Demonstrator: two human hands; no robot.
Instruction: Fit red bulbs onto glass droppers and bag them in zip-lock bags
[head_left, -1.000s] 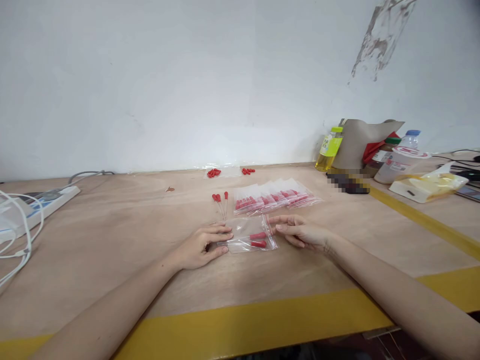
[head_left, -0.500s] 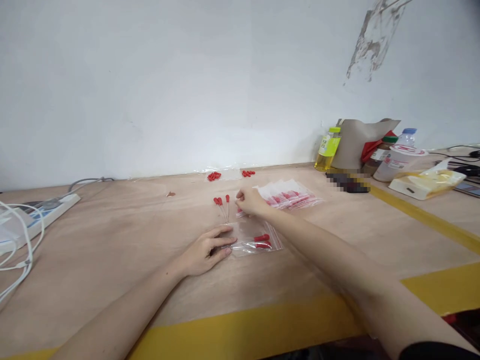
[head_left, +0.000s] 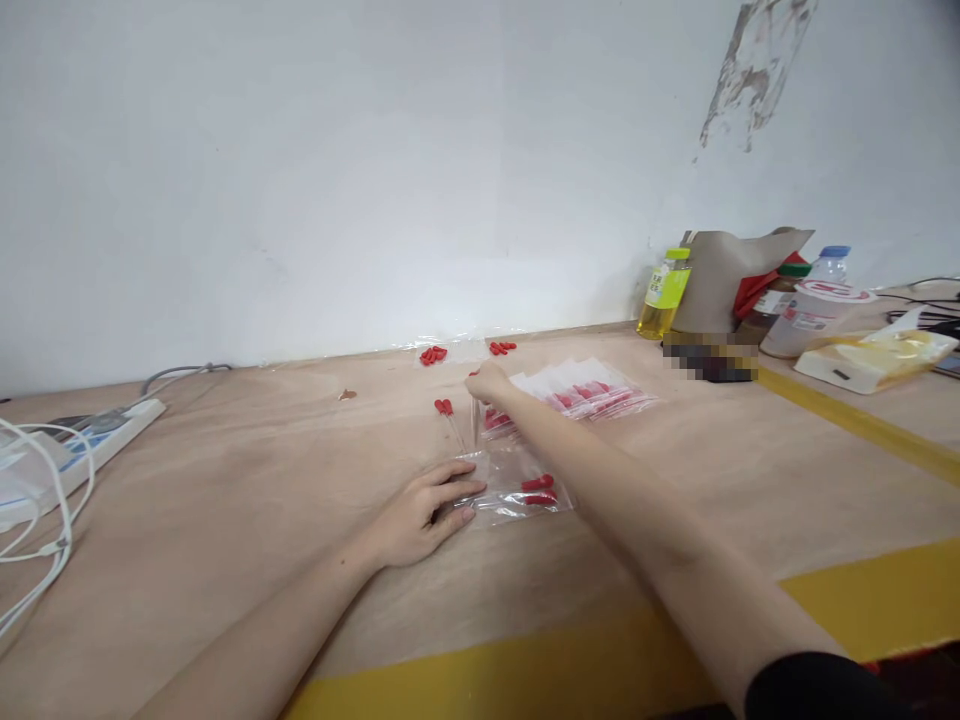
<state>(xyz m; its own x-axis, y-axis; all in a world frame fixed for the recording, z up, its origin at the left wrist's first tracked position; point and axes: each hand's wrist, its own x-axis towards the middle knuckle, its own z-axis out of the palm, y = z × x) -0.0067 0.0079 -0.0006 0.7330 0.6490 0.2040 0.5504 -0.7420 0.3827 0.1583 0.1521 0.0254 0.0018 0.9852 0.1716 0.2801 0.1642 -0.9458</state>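
Observation:
My left hand [head_left: 427, 515] lies flat on the table with its fingers spread, the tips on the left end of a clear zip bag [head_left: 502, 467]. Two droppers with red rubber bulbs [head_left: 540, 483] show inside that bag. My right hand [head_left: 491, 383] is closed in a pinch on another dropper [head_left: 475, 425], whose thin clear tube points down from the fingers. Left of it, two loose droppers [head_left: 444, 407] lie side by side, bulbs away from me. Partly behind my right wrist is a fanned stack of zip bags [head_left: 592, 388] with red bulbs in them.
Near the wall lie two small groups of red bulbs [head_left: 433, 356] on clear plastic. A bottle of yellow liquid [head_left: 664, 295], a lidded plastic cup [head_left: 814, 320] and a yellow-white packet [head_left: 844, 360] stand at right. At left are a power strip [head_left: 142, 415] and white cables [head_left: 64, 520].
My right hand has taken hold of one of the three loose droppers, leaving two on the table. My left hand stays on the bag. The view has shifted slightly.

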